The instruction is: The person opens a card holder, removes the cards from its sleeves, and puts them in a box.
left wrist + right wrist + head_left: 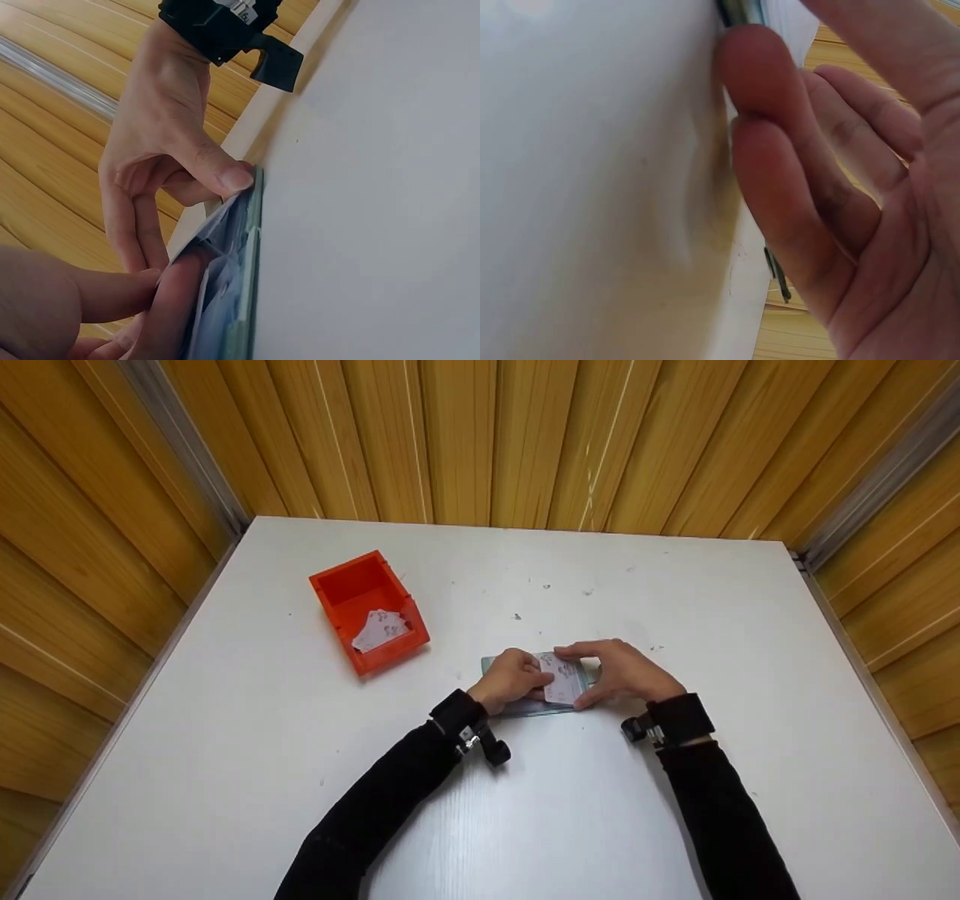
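A flat booklet with a green edge and clear sleeves [537, 709] lies on the white table, and a white printed card [561, 679] is over it. My left hand [510, 681] pinches the card at its left side between thumb and finger. In the left wrist view, one left fingertip reaches under the card at the sleeve. My right hand [626, 669] spans the right end of the booklet, thumb at the near edge and fingers at the far edge. The right wrist view shows the right fingers [769, 180] bent close to the tabletop; little of the booklet appears there.
An orange bin [390, 655] stands on the table [247, 720] to the left, beyond my left hand. Several white printed cards [382, 628] lie in its near end. Wood-patterned walls [450, 442] border the table at the back and sides.
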The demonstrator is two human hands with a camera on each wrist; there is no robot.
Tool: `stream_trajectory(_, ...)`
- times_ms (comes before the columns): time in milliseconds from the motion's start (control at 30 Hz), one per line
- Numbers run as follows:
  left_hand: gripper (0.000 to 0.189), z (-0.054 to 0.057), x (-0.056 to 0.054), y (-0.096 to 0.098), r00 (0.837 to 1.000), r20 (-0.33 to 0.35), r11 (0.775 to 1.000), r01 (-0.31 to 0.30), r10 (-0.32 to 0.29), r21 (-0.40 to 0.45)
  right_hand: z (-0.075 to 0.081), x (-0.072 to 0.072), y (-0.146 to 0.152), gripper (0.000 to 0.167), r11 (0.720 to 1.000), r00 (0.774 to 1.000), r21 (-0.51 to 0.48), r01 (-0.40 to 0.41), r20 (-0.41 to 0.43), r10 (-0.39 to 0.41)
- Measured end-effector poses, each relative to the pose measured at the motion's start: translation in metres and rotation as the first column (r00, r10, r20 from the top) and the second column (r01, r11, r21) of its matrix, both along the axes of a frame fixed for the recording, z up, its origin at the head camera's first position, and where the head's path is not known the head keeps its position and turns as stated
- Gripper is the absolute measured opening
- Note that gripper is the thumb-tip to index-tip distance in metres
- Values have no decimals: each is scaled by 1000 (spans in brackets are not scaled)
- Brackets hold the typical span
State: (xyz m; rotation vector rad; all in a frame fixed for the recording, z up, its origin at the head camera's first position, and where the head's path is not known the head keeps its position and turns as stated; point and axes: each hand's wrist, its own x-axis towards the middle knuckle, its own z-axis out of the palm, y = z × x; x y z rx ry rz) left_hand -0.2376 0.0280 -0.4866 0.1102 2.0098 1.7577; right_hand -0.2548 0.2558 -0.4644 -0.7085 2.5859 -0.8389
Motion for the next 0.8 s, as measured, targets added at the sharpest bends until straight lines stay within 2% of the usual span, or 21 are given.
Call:
stream_trajectory(233, 5, 2, -3, -5, 999, -14, 999, 32, -32, -3, -1, 0, -3, 93, 1000, 1000, 21, 18, -10, -18)
stream_trajectory(500, 7, 6, -5, -16, 999, 10, 999, 49, -49, -12, -3, -1, -4, 93, 1000, 1000, 31, 3, -5, -3)
stream_trajectory(633, 15, 11, -8, -26, 997, 24, 996, 72, -71, -47, -3, -1, -3, 93, 999, 1000, 35, 7, 1, -7)
stream_trajectory(800, 22, 16, -14, -41, 994, 6, 985, 112, -112, -133, -3, -1, -3, 92, 1000, 1000, 11, 10, 19, -10)
